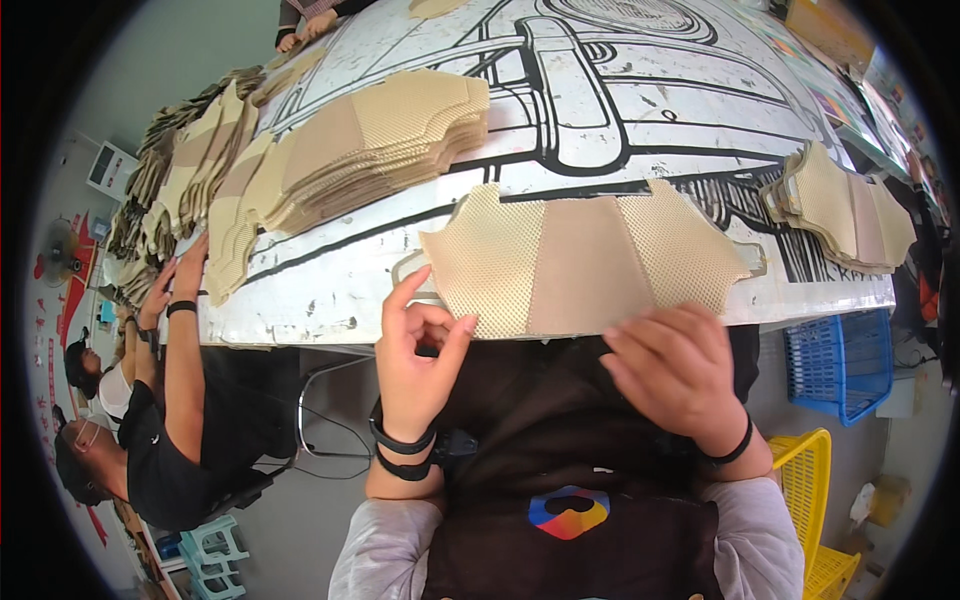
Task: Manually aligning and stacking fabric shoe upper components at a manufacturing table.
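Note:
In front of me, at the table's near edge, lies a flat beige mesh fabric piece [585,260] with a smooth tan middle band. Pale loop-like tabs stick out past its left and right ends. My left hand [415,345] is at the piece's lower left corner. Its index finger touches the edge, the thumb stands apart from it, and the other fingers curl in; nothing shows in its grasp. My right hand [675,365] is over the lower right edge, palm down and smeared by motion. Whether it touches the fabric, I cannot tell.
A tall stack of similar pieces [370,150] lies at the far left, with more piles beyond it. A smaller stack [845,210] sits at the right. Co-workers stand at the left and far side. Blue [840,365] and yellow [805,490] baskets are at the lower right.

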The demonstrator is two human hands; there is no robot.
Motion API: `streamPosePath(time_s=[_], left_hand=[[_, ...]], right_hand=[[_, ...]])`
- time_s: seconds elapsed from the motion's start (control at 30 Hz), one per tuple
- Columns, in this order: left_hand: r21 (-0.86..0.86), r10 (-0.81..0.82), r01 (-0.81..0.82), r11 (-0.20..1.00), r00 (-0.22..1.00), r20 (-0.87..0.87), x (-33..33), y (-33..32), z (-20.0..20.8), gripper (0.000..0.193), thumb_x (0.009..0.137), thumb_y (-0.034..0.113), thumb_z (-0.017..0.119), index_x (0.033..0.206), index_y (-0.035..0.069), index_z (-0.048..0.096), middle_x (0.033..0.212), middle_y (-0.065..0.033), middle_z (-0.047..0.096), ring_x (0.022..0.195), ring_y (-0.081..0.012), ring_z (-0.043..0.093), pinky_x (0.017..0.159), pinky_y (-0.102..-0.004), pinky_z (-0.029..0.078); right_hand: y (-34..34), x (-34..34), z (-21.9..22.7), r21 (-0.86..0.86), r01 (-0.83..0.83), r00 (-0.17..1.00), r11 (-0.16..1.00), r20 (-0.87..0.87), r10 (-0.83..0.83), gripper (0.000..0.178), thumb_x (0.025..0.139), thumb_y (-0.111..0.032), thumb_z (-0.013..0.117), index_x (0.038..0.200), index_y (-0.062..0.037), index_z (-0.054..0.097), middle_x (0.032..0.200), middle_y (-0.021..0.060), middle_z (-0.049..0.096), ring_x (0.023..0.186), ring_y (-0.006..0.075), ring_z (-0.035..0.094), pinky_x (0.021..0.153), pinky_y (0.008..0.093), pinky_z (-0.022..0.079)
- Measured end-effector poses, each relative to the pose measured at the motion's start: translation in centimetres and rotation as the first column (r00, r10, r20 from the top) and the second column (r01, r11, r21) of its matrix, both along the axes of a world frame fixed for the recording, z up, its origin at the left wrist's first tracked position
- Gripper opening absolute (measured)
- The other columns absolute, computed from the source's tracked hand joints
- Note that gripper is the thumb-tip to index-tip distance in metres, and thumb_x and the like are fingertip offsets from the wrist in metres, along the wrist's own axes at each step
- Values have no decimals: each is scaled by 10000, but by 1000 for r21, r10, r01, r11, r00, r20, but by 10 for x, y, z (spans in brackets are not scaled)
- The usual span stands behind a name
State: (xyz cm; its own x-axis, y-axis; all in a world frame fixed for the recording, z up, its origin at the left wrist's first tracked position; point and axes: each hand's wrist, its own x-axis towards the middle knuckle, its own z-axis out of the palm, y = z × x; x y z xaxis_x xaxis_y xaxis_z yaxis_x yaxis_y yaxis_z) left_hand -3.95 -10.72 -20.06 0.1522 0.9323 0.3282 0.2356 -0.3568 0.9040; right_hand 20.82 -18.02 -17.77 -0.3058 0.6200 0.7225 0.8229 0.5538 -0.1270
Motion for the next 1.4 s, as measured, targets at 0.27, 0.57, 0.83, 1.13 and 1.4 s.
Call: streamPosePath(time_s=[0.27,0.57,0.83,1.13,1.4], left_hand=[[35,5,-4,999,999,-53,-6,0,-2,564,801,0,669,1288,11,383,687,-18,572,590,-50,522,575,-181,424],[-52,-20,19,998,1000,-23,-5,-2,4,581,802,-18,654,1300,9,356,719,-5,548,649,-54,527,617,-174,413],[-14,-15,14,1000,1000,-11,-3,-1,-1,573,803,-8,660,1297,13,371,701,-5,555,616,-52,526,585,-176,419],[-13,-27,27,1000,999,-30,-2,8,2,573,806,0,659,1302,22,373,694,10,550,609,-43,523,573,-175,420],[51,66,-56,997,975,-211,-13,1,-10,515,818,183,659,1276,78,447,690,-15,570,574,-138,569,549,-262,459]], right_hand=[[20,-36,-25,-32,-18,998,999,66,20,280,761,-136,639,1006,0,640,1014,86,599,901,188,574,792,313,460],[30,-41,-26,-55,-110,991,992,70,114,246,705,-105,584,919,4,636,907,77,580,815,202,559,769,324,454],[36,-42,-40,-61,-131,988,990,-87,125,220,702,-107,556,898,-17,600,939,76,570,858,219,542,764,332,448],[43,-39,-34,-104,-176,984,979,-46,172,239,701,-102,608,929,-34,613,964,46,583,823,201,532,771,340,436],[31,-59,-22,-183,-91,990,979,92,109,350,702,-147,650,1047,-85,655,932,30,548,800,216,498,742,349,422]])
